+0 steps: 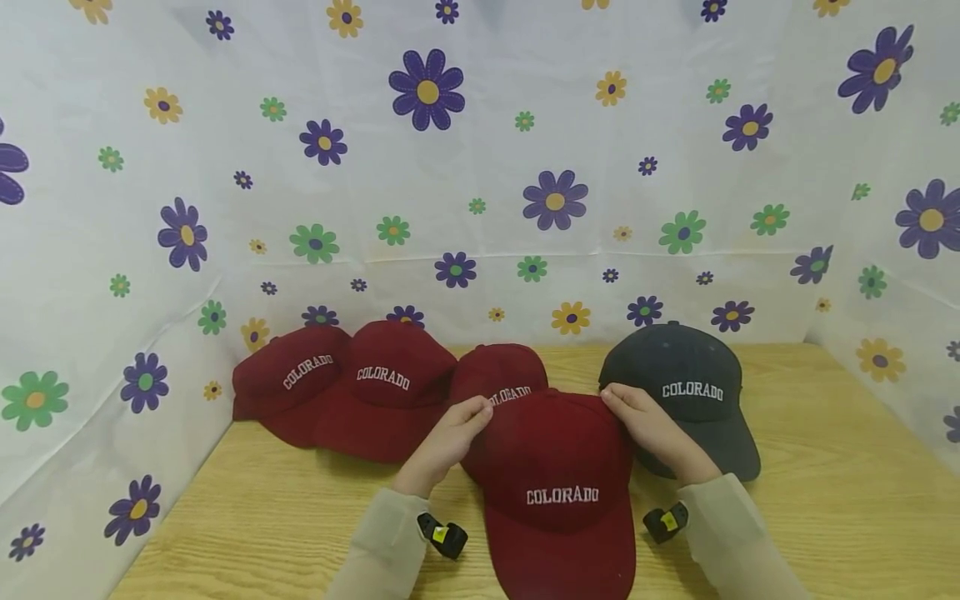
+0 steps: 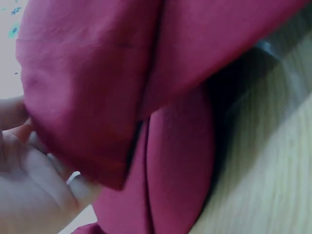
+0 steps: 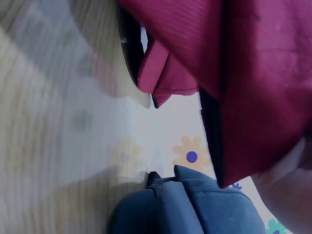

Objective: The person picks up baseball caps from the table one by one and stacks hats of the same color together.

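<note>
Both hands hold a red baseball cap (image 1: 558, 450) lettered COLORADO, its brim pointing toward the person. The left hand (image 1: 459, 437) pinches the cap's back left edge; in the left wrist view that hand (image 2: 39, 170) has its fingers at the cap's (image 2: 87, 87) lower rim. At the back right edge the right hand (image 1: 651, 425) pinches the cap. The cap appears raised above the table in both wrist views. Behind it, partly hidden, is another red cap (image 1: 502, 367). A dark blue cap (image 1: 675, 367) rests just beyond the right hand.
Two more red caps, one far left (image 1: 292, 358) and one beside it (image 1: 397, 350), sit overlapping on the wooden table (image 1: 247, 517). A white flower-print sheet (image 1: 480, 150) stands behind and along both sides. Each wrist carries a black strap with a camera, such as the left one (image 1: 450, 540).
</note>
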{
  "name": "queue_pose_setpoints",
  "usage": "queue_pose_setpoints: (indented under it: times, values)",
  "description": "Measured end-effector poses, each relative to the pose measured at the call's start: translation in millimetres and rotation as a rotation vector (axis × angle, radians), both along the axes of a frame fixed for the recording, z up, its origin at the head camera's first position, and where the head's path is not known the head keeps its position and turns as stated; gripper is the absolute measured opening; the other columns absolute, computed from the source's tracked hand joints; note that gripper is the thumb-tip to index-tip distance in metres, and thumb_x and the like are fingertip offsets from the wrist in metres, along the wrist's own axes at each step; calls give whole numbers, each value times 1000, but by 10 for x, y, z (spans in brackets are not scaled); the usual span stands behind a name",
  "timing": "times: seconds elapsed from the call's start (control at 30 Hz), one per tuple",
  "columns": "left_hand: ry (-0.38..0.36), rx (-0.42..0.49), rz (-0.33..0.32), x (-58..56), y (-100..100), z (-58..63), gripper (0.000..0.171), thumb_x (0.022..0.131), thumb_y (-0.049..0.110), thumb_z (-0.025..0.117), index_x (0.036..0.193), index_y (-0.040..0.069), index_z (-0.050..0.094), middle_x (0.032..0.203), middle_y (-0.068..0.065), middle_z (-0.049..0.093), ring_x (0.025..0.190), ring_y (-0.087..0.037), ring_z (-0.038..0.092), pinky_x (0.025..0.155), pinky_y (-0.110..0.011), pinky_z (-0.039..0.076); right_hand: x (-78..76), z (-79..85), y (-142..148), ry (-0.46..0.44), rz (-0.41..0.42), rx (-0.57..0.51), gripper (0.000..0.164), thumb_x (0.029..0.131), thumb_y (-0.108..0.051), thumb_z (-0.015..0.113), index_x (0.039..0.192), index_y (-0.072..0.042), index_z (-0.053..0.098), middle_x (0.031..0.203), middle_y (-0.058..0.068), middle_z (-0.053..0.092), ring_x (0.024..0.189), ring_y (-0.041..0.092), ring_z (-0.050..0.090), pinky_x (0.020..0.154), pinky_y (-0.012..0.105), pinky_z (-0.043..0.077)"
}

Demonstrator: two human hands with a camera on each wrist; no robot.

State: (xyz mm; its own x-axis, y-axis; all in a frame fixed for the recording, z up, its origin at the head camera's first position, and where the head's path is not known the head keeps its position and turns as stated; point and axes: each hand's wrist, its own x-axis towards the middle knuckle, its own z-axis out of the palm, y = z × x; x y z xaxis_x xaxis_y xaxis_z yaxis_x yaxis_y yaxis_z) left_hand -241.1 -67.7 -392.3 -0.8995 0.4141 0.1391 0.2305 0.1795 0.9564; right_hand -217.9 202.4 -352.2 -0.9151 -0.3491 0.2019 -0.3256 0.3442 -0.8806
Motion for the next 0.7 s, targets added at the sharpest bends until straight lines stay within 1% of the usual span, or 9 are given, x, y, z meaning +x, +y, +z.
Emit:
queue_pose_setpoints:
  times: [0.07,0.17,0.27,0.3,0.4,0.5,0.53,0.6,0.7]
  values:
    - [26,-55,14,-2,-21,17,22,95,16,40,80,3,50,73,-1,42,72,-16,42,65,-29,34,-9,-10,6,-3,3,18,27,95,-5,34,72,1,47,60,3,39,55,14,40,53,29,36]
    - [40,-137,33,-10,-57,30,21,94,15,43,82,3,55,73,-1,44,70,-16,42,64,-29,35,-100,-131,46,-7,20,46,27,96,-8,36,72,-1,47,61,2,39,55,14,40,54,27,36]
    - [16,-205,72,-19,-100,26,19,93,13,44,88,2,58,79,-2,50,73,-16,44,62,-29,39,-179,-248,74,-2,39,76,26,95,-9,38,72,-2,46,62,1,39,55,13,40,54,27,36]
    - [5,-225,92,-21,-119,23,19,93,13,44,91,2,59,82,-2,52,75,-16,47,63,-30,40,-199,-279,81,-1,45,85,26,95,-10,38,72,-3,46,62,1,39,55,13,40,54,26,36]
    - [-10,-283,166,-24,-179,9,18,93,10,44,97,1,59,91,-6,58,84,-20,54,69,-35,45,-196,-289,78,9,60,115,25,94,-9,39,70,-4,44,62,1,38,55,12,39,54,26,35]
    - [36,-375,231,-32,-236,-14,14,90,8,47,97,1,58,94,-9,59,90,-24,56,75,-39,44,-191,-291,84,11,84,144,25,94,-9,40,70,-5,45,62,0,38,56,12,40,54,25,35]
    - [52,-403,241,-36,-249,-26,12,89,7,49,96,1,58,94,-9,59,89,-25,56,76,-40,44,-191,-292,88,10,95,156,24,94,-9,39,71,-5,45,63,0,38,56,12,40,55,25,35]
    - [95,-469,243,-47,-264,-47,9,87,6,53,93,2,59,93,-8,60,89,-24,55,74,-39,44,-190,-291,98,0,125,177,24,94,-8,39,71,-5,47,63,0,39,57,12,41,55,26,36]
    - [156,-523,182,-45,-249,-69,8,83,3,58,90,3,60,91,-8,61,86,-24,57,72,-36,45,-190,-289,112,-12,177,212,25,94,-8,38,72,-5,48,62,-1,40,58,12,41,56,26,36]
